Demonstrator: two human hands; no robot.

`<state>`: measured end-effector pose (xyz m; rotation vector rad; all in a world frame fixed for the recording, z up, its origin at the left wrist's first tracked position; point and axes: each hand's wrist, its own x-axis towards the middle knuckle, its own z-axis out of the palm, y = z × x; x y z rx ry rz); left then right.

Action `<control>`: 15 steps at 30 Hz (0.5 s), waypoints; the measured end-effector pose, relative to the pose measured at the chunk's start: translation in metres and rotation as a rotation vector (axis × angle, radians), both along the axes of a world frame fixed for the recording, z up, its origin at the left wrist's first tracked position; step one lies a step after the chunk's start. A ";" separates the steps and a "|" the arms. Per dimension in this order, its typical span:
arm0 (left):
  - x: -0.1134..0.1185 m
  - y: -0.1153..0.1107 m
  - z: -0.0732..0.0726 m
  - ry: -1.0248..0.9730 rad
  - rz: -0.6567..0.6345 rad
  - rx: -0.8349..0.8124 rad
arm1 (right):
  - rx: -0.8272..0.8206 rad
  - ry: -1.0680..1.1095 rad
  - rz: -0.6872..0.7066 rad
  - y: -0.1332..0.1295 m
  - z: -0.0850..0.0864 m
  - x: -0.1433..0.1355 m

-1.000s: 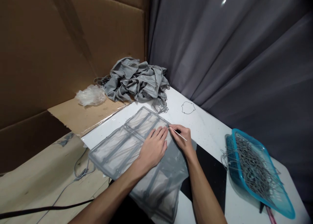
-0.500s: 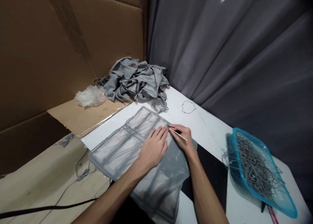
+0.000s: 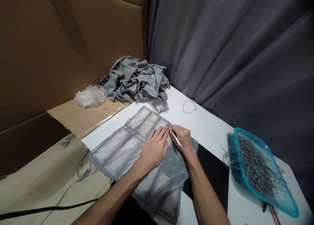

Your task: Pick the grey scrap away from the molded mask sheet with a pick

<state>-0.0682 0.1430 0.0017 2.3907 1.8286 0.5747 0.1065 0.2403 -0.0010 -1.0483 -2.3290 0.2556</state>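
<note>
A grey rubbery sheet (image 3: pixel 116 146), moulded with raised ribs around pale translucent panels, lies across the front of the table. My left hand (image 3: pixel 155 146) rests flat on it, palm down, with its fingers stretched out. Just right of those fingertips, my right hand (image 3: pixel 182 136) grips a slim white stick-like tool (image 3: pixel 175 137) between thumb and fingers. The tool's tip meets the sheet's upper right edge, partly hidden by my fingers. A loose, smooth grey flap of the sheet spreads beneath my right wrist, over a black mat (image 3: pixel 212 167).
Crumpled grey sheets (image 3: pixel 137 79) are heaped at the back beside a clear plastic bag (image 3: pixel 90 96) on cardboard (image 3: pixel 71 115). A thin dark ring (image 3: pixel 189 101) lies on the white table (image 3: pixel 208 123). At right, a blue basket (image 3: pixel 282 205) holds tangled grey strips (image 3: pixel 256 166).
My right hand has rolled over, so its back shows more, and the tool now points more steeply down toward my wrist. My left hand and the sheet have stayed in place.
</note>
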 end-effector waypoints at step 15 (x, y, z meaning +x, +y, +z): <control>-0.001 0.000 0.004 0.024 -0.002 -0.016 | -0.311 0.400 -0.143 0.007 -0.006 0.000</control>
